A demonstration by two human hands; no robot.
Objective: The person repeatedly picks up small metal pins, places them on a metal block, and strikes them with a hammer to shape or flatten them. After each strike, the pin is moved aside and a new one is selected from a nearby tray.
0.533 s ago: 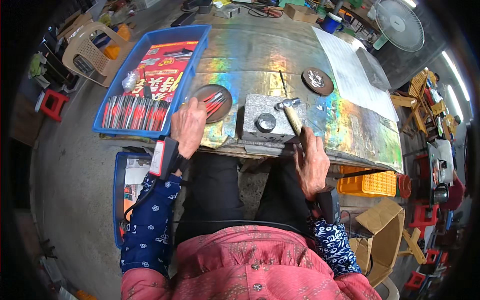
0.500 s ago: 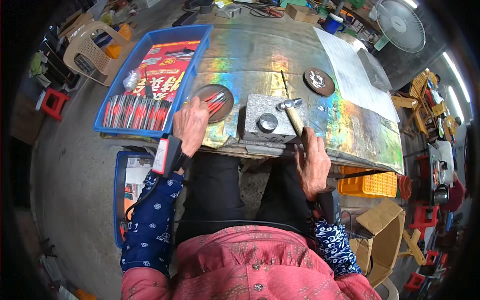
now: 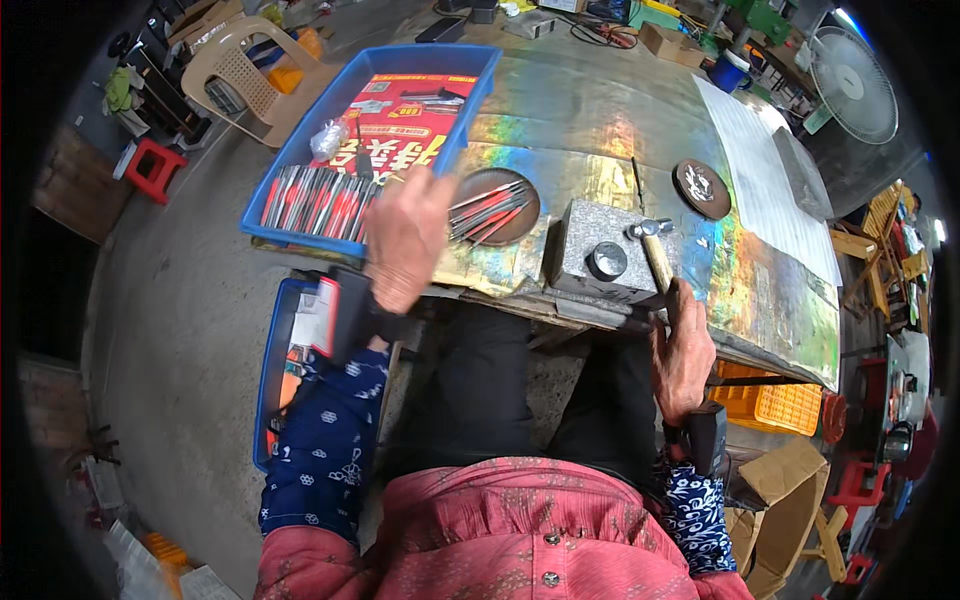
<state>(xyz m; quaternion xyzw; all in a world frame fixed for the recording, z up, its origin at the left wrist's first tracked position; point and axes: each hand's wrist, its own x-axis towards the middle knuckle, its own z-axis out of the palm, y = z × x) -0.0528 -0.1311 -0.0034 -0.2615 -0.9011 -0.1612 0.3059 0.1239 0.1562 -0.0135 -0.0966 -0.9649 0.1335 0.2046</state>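
My left hand (image 3: 408, 240), smeared by motion, is over the near right corner of a blue plastic tray (image 3: 480, 95). Its fingers are too blurred to show whether anything is in them. Thin black, grey and red rods (image 3: 310, 205) stand in a row along the tray's near end. Beside that hand, a round brown dish (image 3: 480, 185) carries several similar rods (image 3: 490, 212). My right hand (image 3: 685, 350) is closed round the handle end of a hammer (image 3: 655, 255) at the table's front edge. The hammer's head rests on a grey stone block (image 3: 590, 230), beside a short dark cylinder (image 3: 607, 261).
A thin dark rod (image 3: 638, 185) lies behind the block. Another brown dish (image 3: 688, 170) with small pale pieces sits to the right, near a white sheet (image 3: 760, 160). A fan (image 3: 852, 85) stands at the far right; a yellow crate (image 3: 770, 405) is under the table.
My left hand has moved off the dish's left side toward the tray, uncovering more of the rods in the dish. The view has shifted left. My right hand stays at the hammer handle.
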